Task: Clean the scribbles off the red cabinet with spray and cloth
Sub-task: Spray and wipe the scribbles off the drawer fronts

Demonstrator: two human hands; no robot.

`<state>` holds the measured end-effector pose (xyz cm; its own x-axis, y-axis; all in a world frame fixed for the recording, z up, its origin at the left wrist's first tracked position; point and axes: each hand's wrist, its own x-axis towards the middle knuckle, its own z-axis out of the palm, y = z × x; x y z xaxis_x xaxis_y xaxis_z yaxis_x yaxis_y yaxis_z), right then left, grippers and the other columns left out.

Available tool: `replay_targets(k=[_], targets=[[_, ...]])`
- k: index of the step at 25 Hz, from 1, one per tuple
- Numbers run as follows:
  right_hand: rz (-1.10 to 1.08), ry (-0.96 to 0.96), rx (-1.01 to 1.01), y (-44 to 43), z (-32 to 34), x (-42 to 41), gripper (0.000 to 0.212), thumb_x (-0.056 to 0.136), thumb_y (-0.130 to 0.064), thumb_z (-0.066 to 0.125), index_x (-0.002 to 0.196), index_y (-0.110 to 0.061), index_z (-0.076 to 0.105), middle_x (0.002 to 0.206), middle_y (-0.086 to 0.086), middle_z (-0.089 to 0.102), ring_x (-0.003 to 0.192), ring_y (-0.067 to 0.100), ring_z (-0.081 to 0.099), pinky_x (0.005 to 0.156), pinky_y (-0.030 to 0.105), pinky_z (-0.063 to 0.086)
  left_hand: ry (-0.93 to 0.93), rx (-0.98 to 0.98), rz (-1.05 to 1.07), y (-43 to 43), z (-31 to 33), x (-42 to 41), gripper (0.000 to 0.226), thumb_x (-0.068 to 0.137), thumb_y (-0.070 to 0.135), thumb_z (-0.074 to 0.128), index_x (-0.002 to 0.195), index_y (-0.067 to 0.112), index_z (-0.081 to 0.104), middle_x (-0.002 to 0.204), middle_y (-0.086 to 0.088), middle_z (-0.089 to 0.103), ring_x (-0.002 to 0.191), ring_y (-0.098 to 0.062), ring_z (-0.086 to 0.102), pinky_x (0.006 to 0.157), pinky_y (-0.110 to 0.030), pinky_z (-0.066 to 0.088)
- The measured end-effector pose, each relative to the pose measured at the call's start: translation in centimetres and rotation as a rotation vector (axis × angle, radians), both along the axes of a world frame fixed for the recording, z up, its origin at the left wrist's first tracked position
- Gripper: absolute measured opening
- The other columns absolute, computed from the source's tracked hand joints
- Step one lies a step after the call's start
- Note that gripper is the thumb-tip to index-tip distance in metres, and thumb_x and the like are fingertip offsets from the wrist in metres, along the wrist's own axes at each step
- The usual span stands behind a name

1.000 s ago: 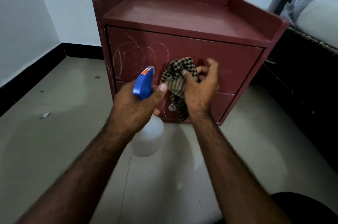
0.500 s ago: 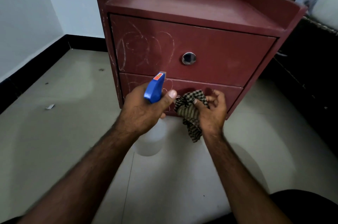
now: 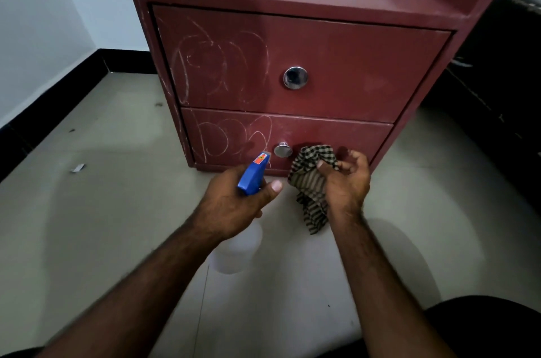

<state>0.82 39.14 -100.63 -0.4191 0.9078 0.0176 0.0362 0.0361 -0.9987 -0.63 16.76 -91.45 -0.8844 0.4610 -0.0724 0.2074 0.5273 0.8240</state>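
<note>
The red cabinet (image 3: 351, 70) stands on the floor with two drawers, each with a round metal knob. White scribbles (image 3: 219, 65) cover the left half of the upper drawer, and more scribbles (image 3: 231, 135) mark the lower drawer left of its knob. My left hand (image 3: 234, 205) grips a spray bottle (image 3: 253, 174) with a blue head and a clear body, its nozzle pointing at the lower drawer. My right hand (image 3: 347, 182) holds a bunched checked cloth (image 3: 310, 182) just in front of the lower drawer, to the right of its knob.
Pale floor tiles (image 3: 102, 211) surround the cabinet. A small scrap (image 3: 77, 167) lies on the floor at the left. A dark piece of furniture (image 3: 503, 94) stands close on the right. A white wall with black skirting (image 3: 58, 100) runs along the left.
Both hands have dropped from the upper drawer to the level of the lower drawer. The upper knob, earlier hidden behind the cloth, is now exposed. The view has moved closer to the cabinet.
</note>
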Motion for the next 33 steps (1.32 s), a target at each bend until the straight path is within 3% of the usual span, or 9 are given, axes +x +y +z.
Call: replay_targets(k=[4,9,16,20,24,30,32,33], targets=[[-0.090,-0.020,-0.052,1.4,0.2,0.3,0.053,0.071,-0.008,0.093,0.112,-0.026,0.065,0.089,-0.009,0.067,0.079,0.011,0.065,0.078,0.030,0.061,-0.031,-0.082,-0.007,0.2,-0.8,0.0,0.044,0.088,0.063,0.063,0.089,0.019,0.064,0.075,0.000,0.074,0.058,0.005,0.066,0.057,-0.019,0.043],[-0.043,-0.012,-0.021,1.0,0.3,0.3,0.055,0.072,-0.007,0.092,0.117,-0.024,0.065,0.088,-0.011,0.065,0.077,0.010,0.065,0.066,0.018,0.055,-0.035,-0.131,0.012,0.5,-0.9,0.1,0.046,0.086,0.065,0.062,0.092,0.020,0.062,0.078,0.001,0.075,0.058,-0.001,0.067,0.056,-0.020,0.044],[0.259,-0.064,0.235,-0.5,0.4,-0.6,0.060,0.081,-0.009,0.087,0.131,-0.027,0.059,0.104,-0.003,0.065,0.099,0.020,0.069,0.075,0.030,0.061,-0.045,-0.106,0.019,0.7,-0.7,0.3,0.042,0.087,0.064,0.063,0.092,0.023,0.061,0.077,0.002,0.074,0.061,-0.003,0.068,0.059,-0.022,0.046],[0.181,-0.117,0.510,-2.9,0.6,-1.9,0.061,0.081,-0.012,0.087,0.136,-0.017,0.062,0.107,-0.002,0.066,0.101,0.019,0.066,0.080,0.033,0.061,-0.054,-0.053,0.081,0.7,-0.1,0.1,0.040,0.088,0.059,0.065,0.096,0.020,0.063,0.076,0.000,0.074,0.060,-0.003,0.066,0.053,-0.019,0.043],[0.140,-0.077,0.515,-4.5,-0.1,-2.9,0.062,0.081,-0.010,0.086,0.137,-0.012,0.062,0.110,0.006,0.071,0.100,0.025,0.070,0.085,0.039,0.062,-0.065,0.070,0.153,0.7,0.7,-0.4,0.043,0.088,0.057,0.067,0.109,0.021,0.063,0.078,0.005,0.071,0.053,0.012,0.063,0.037,-0.005,0.037],[0.166,-0.016,0.672,-4.8,0.4,-3.6,0.056,0.084,-0.001,0.077,0.137,-0.009,0.062,0.113,0.009,0.072,0.101,0.020,0.068,0.090,0.025,0.054,-0.055,0.097,0.180,0.6,1.1,-0.9,0.051,0.087,0.060,0.065,0.120,0.021,0.061,0.087,0.004,0.072,0.056,0.014,0.063,0.039,-0.010,0.041],[0.171,-0.013,0.536,-4.6,-0.5,-3.7,0.054,0.085,-0.007,0.078,0.136,-0.014,0.061,0.112,0.005,0.072,0.101,0.020,0.069,0.093,0.026,0.056,-0.049,0.090,0.180,0.5,1.2,-1.0,0.049,0.087,0.061,0.065,0.114,0.021,0.062,0.086,0.003,0.073,0.058,0.011,0.065,0.046,-0.015,0.042],[0.164,-0.002,0.411,-5.0,-0.8,-3.6,0.055,0.085,-0.013,0.080,0.135,-0.020,0.060,0.110,0.002,0.072,0.100,0.021,0.071,0.092,0.035,0.061,-0.049,0.093,0.180,0.4,1.3,-0.9,0.047,0.087,0.062,0.064,0.111,0.021,0.063,0.084,0.003,0.073,0.058,0.010,0.066,0.048,-0.016,0.042]])
